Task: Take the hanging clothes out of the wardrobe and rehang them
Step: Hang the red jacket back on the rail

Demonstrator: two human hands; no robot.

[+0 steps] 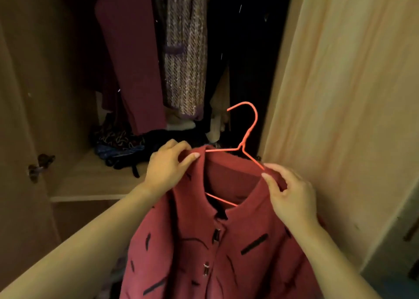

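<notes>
A red buttoned shirt (215, 248) with black dashes hangs on a thin coral wire hanger (249, 128), held in front of the open wardrobe. My left hand (167, 169) pinches the shirt's left shoulder by the collar. At the right shoulder, my right hand (292, 194) grips the fabric where the hanger arm enters it. The hook points up and left, free of any rail. Inside the wardrobe hang a maroon garment (133, 56) and a patterned woven garment (186, 49); the rail is out of view.
The wardrobe's left door (22, 117) stands open with a metal hinge part (39, 167). A pale panel or door (340, 94) rises close on the right. A pile of dark and patterned clothes (122, 144) lies on the wardrobe floor shelf (90, 185).
</notes>
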